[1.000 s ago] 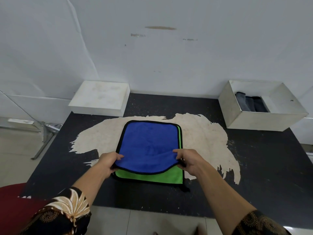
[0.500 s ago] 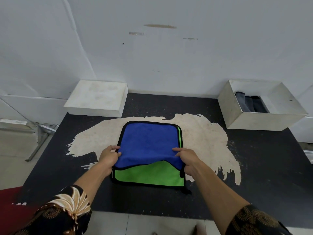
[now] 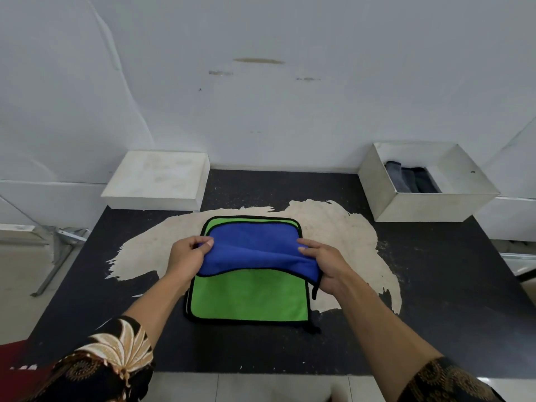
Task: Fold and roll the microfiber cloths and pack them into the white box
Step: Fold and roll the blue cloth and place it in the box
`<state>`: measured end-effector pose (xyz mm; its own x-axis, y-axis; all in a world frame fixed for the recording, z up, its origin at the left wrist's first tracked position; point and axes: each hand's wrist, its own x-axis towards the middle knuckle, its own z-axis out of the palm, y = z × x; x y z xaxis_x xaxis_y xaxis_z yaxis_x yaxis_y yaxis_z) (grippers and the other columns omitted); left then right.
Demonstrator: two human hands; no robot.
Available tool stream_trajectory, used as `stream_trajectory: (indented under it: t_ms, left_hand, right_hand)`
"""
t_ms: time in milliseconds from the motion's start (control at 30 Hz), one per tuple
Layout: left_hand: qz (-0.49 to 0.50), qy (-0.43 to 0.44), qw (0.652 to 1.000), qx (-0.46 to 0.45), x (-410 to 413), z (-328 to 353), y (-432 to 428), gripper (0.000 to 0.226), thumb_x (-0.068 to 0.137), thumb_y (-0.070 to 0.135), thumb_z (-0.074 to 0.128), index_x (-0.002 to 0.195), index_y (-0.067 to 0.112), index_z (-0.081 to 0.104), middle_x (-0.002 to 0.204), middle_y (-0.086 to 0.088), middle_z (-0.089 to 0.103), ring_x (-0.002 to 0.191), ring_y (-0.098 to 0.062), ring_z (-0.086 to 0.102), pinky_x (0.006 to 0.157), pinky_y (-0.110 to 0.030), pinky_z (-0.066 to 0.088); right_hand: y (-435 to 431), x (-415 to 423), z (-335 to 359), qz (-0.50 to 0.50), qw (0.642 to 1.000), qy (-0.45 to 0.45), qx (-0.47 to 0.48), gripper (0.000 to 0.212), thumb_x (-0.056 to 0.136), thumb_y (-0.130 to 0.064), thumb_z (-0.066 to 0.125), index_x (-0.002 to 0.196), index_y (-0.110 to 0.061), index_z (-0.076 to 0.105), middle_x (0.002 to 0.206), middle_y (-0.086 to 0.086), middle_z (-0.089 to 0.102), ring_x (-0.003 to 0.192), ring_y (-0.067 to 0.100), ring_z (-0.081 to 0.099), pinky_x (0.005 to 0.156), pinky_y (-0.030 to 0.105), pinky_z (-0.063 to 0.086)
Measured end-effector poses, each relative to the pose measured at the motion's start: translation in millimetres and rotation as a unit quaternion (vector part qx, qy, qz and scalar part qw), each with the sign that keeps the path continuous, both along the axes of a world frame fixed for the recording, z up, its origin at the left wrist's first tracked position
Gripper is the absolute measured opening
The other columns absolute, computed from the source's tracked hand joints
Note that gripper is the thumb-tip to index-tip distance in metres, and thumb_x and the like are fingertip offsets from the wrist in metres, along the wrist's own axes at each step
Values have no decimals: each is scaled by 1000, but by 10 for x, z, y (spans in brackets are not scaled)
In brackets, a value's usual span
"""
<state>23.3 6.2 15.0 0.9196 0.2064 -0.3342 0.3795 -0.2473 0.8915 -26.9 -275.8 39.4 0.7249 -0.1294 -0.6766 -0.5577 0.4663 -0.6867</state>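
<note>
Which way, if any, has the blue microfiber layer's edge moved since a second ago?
Yes. The left hand and right hand carried the blue layer toward the wall, away from the black table's near edge, baring more green cloth.

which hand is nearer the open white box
Right. The right hand grips the cloth at its right edge, toward the open white box; the left hand grips its left edge, farther away.
</note>
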Motion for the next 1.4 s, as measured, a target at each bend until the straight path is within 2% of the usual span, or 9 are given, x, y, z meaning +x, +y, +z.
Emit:
stream_trajectory:
  t_ms: [200, 433, 633, 767, 933, 1067, 1167, 1233, 1400]
  left_hand:
    - [-88, -16, 995, -38, 99, 277, -475, 42, 92, -10, 48, 106, 21, 73, 119, -5, 66, 107, -22, 62, 93, -33, 51]
    - [-122, 29, 990, -72, 26, 379, -1218, 36, 96, -2, 51, 122, 17, 68, 123, -8, 62, 94, -24, 62, 73, -26, 50]
    - [-137, -14, 987, -81, 121, 607, -1994, 35, 96, 0, 54, 130, 7, 60, 133, -11, 58, 106, -20, 57, 88, -25, 45]
    - [-136, -80, 983, -90, 200, 968, -2548, 38, 96, -1, 54, 132, 10, 60, 127, -6, 60, 106, -15, 59, 88, -19, 45]
    - [-134, -113, 983, -55, -38, 839, -3062, 40, 95, -2, 54, 132, 13, 60, 126, 1, 61, 115, -13, 59, 97, -22, 45]
    - [-99, -19, 994, -45, -403, 244, -3283, 34, 95, -1, 55, 127, 12, 58, 128, 0, 60, 120, -16, 56, 101, -32, 45]
    - [-61, 149, 987, -23, -711, -317, -3316, 44, 93, 5, 63, 134, 6, 49, 127, -13, 60, 112, -28, 60, 93, -41, 51]
    - [-55, 217, 974, -28, -918, -554, -3360, 51, 91, 7, 65, 137, 7, 43, 123, -13, 58, 108, -29, 59, 87, -40, 52]
    - [-40, 212, 976, 10, -1126, -710, -3483, 50, 88, 0, 63, 133, 8, 43, 117, -9, 60, 100, -23, 61, 73, -32, 52]
  right_hand:
    - [-378, -243, 296, -64, 997, -44, 14, 42, 91, 10, 52, 127, -9, 62, 119, 19, 64, 82, 31, 70, 56, 31, 58]
    - [-1126, -527, 560, -116, 992, -36, -45, 50, 85, 10, 56, 126, -17, 64, 127, 11, 55, 91, 32, 66, 56, 33, 57]
    - [-1828, -448, 905, -138, 985, -84, -66, 59, 86, 10, 57, 140, -15, 52, 135, 13, 52, 93, 27, 66, 54, 29, 57]
    - [-2413, -408, 1159, -139, 975, -157, -77, 75, 87, 7, 58, 149, -30, 39, 133, 9, 46, 81, 22, 71, 56, 30, 58]
    - [-3036, -646, 948, -103, 969, -170, -150, 75, 88, 5, 59, 148, -34, 39, 127, -1, 49, 100, 20, 65, 65, 29, 59]
    - [-3286, -825, 149, -71, 983, -57, -157, 65, 89, 1, 63, 144, -29, 43, 126, -2, 52, 100, 24, 65, 84, 43, 58]
    - [-3402, -939, -566, -2, 978, 54, -201, 51, 85, -1, 69, 132, -6, 52, 118, 11, 67, 92, 26, 69, 81, 42, 58]
    - [-3537, -1005, -985, 57, 966, 91, -234, 54, 79, -5, 74, 129, -4, 55, 112, 12, 70, 90, 25, 71, 80, 43, 60]
    - [-3599, -1091, -850, 142, 930, 114, -319, 67, 82, -3, 72, 140, -12, 41, 131, 9, 57, 101, 23, 61, 75, 35, 55]
